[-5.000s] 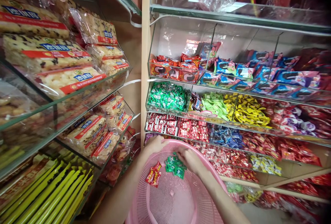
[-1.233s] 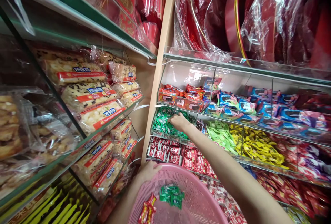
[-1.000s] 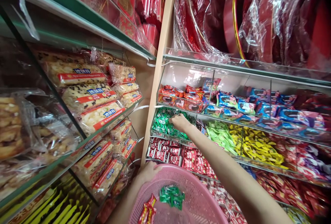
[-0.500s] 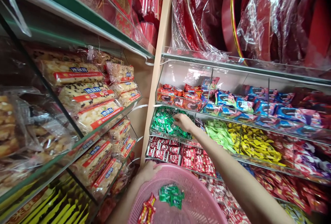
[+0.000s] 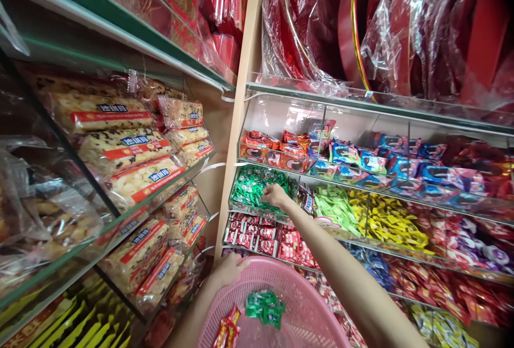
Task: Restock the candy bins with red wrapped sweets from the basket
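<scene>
My left hand grips the rim of a round pink plastic basket, fingers bent over its far left edge. Inside the basket lie a small heap of green-wrapped candies and a few red-and-yellow packets. Reaching forward, my right hand is at the front right part of a clear bin full of loose green-wrapped candies. Its fingers are drawn together against the candies; whatever is between them is hidden from view.
Glass shelves of snack bars rise close on the left. Right of the green bin are lime-green packets and yellow packets; red packets lie below. A wooden post divides the two shelf units.
My right hand has moved slightly down and left over the green candies, and its fingers look more closed. The view has shifted a little; my left hand stays on the basket rim.
</scene>
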`<state>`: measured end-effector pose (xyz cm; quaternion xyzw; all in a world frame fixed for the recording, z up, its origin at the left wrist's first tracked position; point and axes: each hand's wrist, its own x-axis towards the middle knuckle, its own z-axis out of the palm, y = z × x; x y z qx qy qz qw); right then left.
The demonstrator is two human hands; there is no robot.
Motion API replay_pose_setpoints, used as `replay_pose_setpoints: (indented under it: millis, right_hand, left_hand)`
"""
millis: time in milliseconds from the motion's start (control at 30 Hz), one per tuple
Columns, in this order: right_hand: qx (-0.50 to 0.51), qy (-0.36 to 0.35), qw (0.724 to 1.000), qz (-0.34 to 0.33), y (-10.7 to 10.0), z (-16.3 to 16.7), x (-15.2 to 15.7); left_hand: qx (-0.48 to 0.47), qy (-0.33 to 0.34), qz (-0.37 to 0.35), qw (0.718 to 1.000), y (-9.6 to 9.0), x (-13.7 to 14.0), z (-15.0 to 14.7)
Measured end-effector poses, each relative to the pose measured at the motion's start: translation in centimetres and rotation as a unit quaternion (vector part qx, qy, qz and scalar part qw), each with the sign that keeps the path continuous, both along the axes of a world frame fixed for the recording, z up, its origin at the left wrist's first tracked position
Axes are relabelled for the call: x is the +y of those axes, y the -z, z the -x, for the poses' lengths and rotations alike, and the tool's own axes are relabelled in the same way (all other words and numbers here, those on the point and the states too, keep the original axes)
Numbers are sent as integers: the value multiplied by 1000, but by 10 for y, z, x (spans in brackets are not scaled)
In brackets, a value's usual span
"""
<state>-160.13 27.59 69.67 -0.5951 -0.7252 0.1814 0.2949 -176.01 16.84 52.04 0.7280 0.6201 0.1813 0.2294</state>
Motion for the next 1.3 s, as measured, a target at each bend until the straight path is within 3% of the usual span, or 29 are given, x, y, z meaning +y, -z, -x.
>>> replay_pose_setpoints:
  millis: [267,667,1033,1300]
  right_hand:
    - [5,31,999,-10,3,3,-3]
    - [-77,-11,995,-69,-5,-14,-3]
    - [-230,-64,953,-186,8,-28,-25]
    - [-315,-73,924,-204,11,-30,-31]
  left_hand:
    - [-12,9,-2,1000,2,1,0]
    - [-8,6,-16,1000,3,2,2]
    - [-15,9,-6,1000,-3,0,1]
    - [-10,7,3,1000,-4,-3,0]
